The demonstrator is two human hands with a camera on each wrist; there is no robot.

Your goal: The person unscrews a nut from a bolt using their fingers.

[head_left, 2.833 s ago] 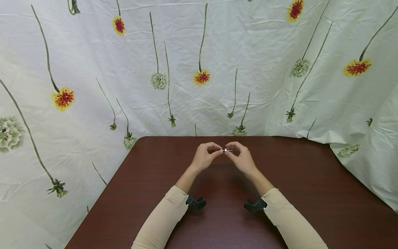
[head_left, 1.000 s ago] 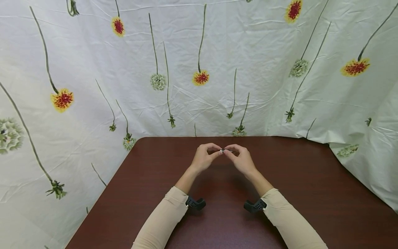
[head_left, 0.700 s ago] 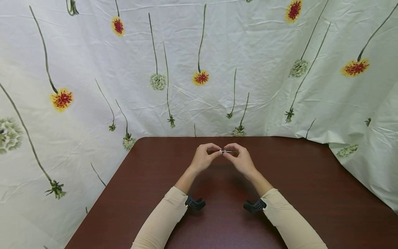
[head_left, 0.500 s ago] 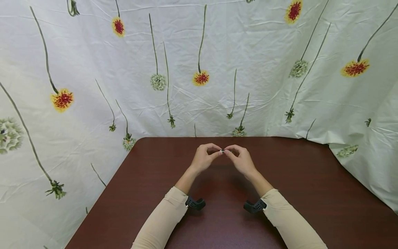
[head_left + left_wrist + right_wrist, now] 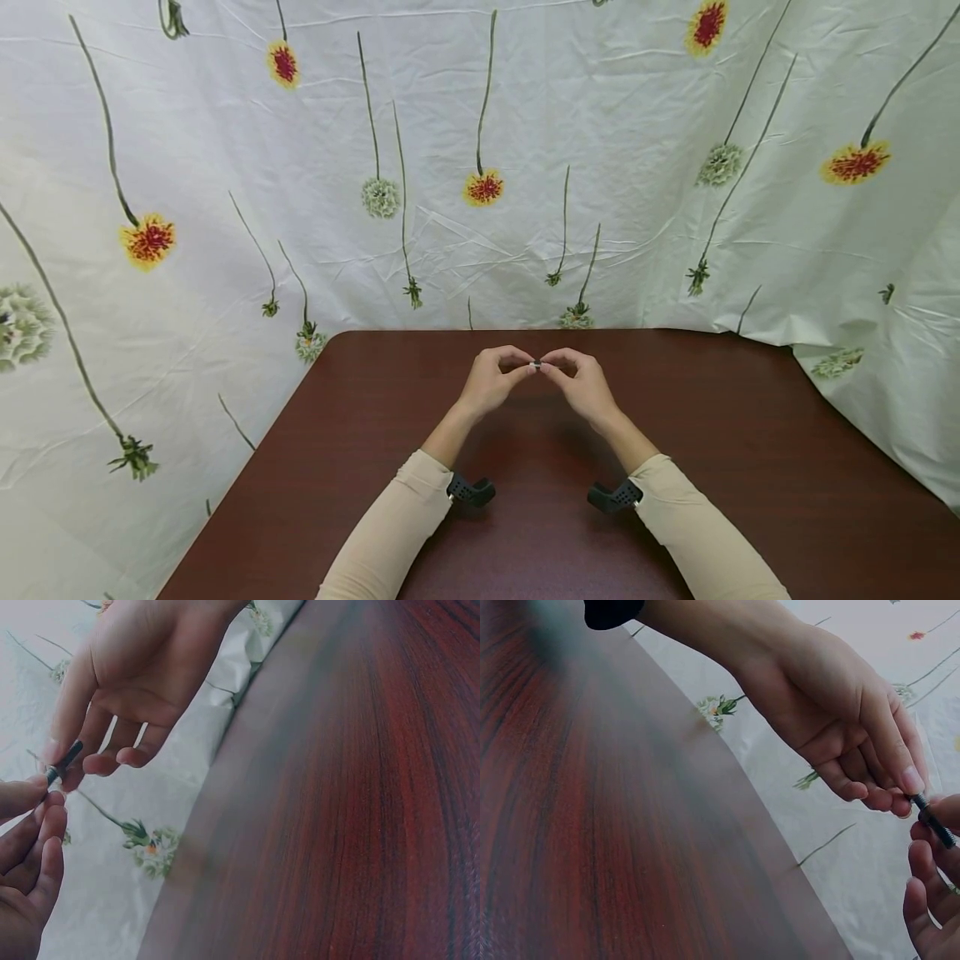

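Note:
In the head view, my left hand (image 5: 489, 383) and right hand (image 5: 585, 385) meet fingertip to fingertip above the far part of the table. Between them is a small dark metal bolt (image 5: 537, 364), lying roughly level. My left hand (image 5: 150, 667) pinches one end between thumb and index finger. The thread of the bolt (image 5: 937, 829) shows in the right wrist view, where my right hand (image 5: 832, 697) pinches the other end with thumb and fingertips. The remaining fingers of both hands are loosely bent. Fingertips hide part of the bolt.
A dark reddish-brown wooden table (image 5: 375, 467) lies under both arms. Behind it hangs a white cloth (image 5: 637, 108) printed with flowers. Black straps (image 5: 471, 490) are on both wrists, below beige sleeves (image 5: 390, 525).
Both arms stay in place. The right thumb and fingertips shift slightly back and forth at the bolt; its right end, visible earlier beyond the fingers, is now mostly covered in the head view.

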